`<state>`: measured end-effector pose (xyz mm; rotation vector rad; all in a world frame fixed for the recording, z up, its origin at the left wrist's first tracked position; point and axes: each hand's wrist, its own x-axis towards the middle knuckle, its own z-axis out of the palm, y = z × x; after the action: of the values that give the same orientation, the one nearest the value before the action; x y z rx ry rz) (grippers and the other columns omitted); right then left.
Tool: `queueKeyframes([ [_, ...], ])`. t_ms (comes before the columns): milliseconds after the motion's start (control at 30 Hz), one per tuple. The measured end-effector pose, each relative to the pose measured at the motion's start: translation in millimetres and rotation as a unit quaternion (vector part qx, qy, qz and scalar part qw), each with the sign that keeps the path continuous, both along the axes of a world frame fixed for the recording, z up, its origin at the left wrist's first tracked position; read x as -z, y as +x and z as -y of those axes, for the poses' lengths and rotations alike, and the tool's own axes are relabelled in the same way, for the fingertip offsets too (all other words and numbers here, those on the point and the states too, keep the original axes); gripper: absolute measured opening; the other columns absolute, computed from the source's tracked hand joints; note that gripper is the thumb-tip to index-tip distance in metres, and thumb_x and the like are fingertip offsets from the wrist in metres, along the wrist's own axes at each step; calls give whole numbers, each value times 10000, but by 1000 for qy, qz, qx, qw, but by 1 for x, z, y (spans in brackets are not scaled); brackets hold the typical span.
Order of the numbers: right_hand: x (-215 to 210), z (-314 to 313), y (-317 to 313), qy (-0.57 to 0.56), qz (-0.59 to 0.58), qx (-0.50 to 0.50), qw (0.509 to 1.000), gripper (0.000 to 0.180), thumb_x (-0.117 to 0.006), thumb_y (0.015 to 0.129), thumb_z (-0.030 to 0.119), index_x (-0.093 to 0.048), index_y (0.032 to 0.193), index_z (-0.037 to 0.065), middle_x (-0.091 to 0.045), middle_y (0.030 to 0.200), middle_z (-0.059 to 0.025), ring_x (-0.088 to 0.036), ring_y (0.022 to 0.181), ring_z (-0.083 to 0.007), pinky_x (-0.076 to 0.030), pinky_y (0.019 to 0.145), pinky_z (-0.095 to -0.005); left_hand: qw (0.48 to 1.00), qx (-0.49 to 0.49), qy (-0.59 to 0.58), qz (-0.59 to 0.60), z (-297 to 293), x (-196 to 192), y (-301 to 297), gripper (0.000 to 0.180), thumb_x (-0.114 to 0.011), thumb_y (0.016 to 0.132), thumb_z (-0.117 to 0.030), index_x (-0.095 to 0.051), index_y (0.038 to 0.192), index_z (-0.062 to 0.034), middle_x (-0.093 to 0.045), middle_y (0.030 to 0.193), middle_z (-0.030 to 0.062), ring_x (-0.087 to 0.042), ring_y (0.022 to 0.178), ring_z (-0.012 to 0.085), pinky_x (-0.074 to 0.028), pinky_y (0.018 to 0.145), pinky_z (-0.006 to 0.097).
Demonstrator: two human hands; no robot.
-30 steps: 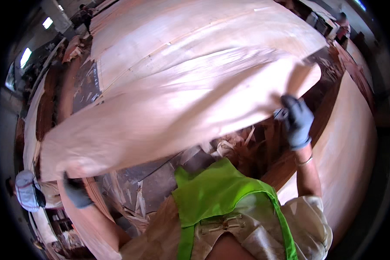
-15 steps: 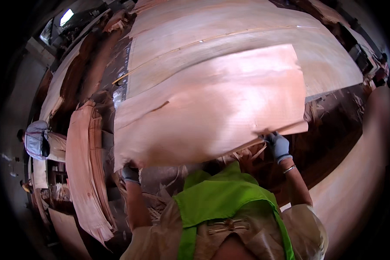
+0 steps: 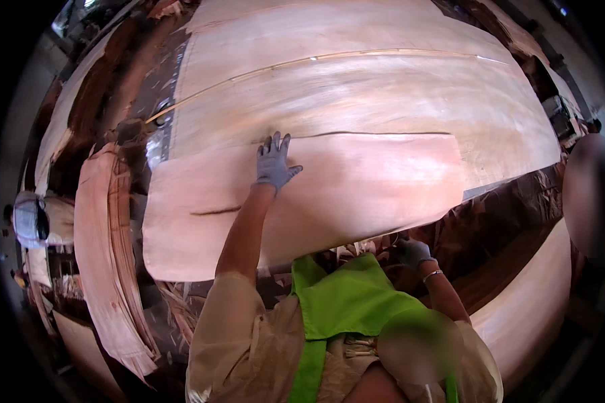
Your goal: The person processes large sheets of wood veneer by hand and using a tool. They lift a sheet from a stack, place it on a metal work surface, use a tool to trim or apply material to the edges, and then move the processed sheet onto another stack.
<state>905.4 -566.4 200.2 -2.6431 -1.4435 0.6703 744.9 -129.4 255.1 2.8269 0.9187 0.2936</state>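
Note:
A pinkish wood veneer sheet (image 3: 356, 181) with a dark slit lies over the near part of a broad, pale veneer layer (image 3: 383, 94). My left hand (image 3: 273, 164), in a grey glove, rests flat on the sheet near its far edge, fingers spread and holding nothing. Just below the sheet's near edge, my right hand (image 3: 413, 254) is beside torn veneer scraps. Its gloved fingers are dark and blurred, so whether they hold anything is unclear. A long thin wooden strip (image 3: 269, 69) lies across the pale layer beyond my left hand.
A curved stack of veneer sheets (image 3: 104, 248) stands to the left, with a person (image 3: 30, 218) beyond it. More pale veneer (image 3: 528, 289) is at the lower right. Dark torn scraps (image 3: 480, 228) fill the gap right of my right hand.
The veneer sheet, held up by both hands before, now lies flat. My left hand has left its near-left corner and moved onto its surface; my right hand has come off its near edge, lower.

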Motion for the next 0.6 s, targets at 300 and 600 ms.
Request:
queueKeyframes([
  [300,-8,53,33,142,-72,248,955,218,-614,733,160,-626,946,120,-637,921,-90,-614,834,-257,-495,717,-342,975,69,-4,-212,-38,10,50,869,-721,614,-476,-354,1334,-157,-360,1367,101,-407,1199,293,-302,987,457],
  [600,13,49,190,255,-71,420,868,406,-661,740,105,-511,1101,-4,-606,1011,-105,-559,925,-152,-436,823,-271,980,125,29,-152,-39,30,46,469,-685,667,-425,-587,1049,-172,-611,981,67,-550,967,266,-336,895,419],
])
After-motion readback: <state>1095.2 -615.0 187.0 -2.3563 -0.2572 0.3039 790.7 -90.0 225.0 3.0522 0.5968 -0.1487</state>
